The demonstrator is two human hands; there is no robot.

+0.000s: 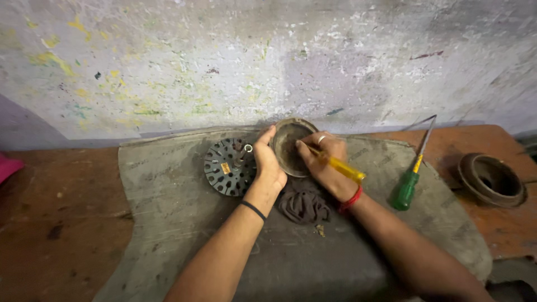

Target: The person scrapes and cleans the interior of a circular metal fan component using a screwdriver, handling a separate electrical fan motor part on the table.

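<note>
My left hand (pixel 267 162) grips the left rim of a round, dirty metal cover (pixel 289 146), holding it tilted up on edge on the grey mat (pixel 168 212). My right hand (pixel 327 165) holds a yellow-handled screwdriver (pixel 341 166) like a pen, its tip pressed inside the cover's hollow. Just left of my left hand lies a dark round slotted motor core (pixel 229 166) with a small metal ring on top. A crumpled dark rag (pixel 304 204) sits below both hands.
A green-handled screwdriver (pixel 412 173) lies on the mat's right side. Another round brown cover (pixel 492 180) rests on the wooden bench (pixel 56 223) at far right. A paint-stained wall (pixel 224 61) rises right behind. A pink object (pixel 6 166) shows at the left edge.
</note>
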